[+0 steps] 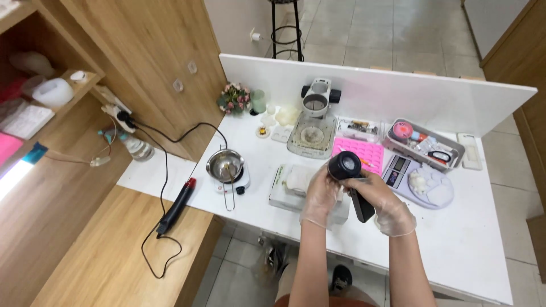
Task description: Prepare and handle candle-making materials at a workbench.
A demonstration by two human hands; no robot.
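Head camera looks down on a white table (466, 250) where a person in thin clear gloves holds a black heat gun (348, 173) up over the front edge. The right hand (387, 207) is wrapped around the gun's grip, which sticks out below the palm and slants down toward the person. The left hand (319, 196) comes in from the other side, its fingers curled against the side of the barrel just under the round black muzzle, so both hands are closed on the tool. The barrel rises out of the top of the two hands; its long axis runs from the grip near the person's body up and away, leaning a little left, and the round front end faces upward toward the camera.

Under the hands lies a white box (296, 190) with a wad of white tissue on it. Just behind the muzzle is a pink silicone mould (364, 152), and to its right a small digital scale (398, 166) and a pale lilac palette tray (432, 190). Farther left a small metal pot (225, 165) sits on a white hotplate, well apart from the hands, and a black tool with a red tip (177, 204) lies with its cord at the table's left edge. A grey basket (424, 142) of small items stands near the white back panel.
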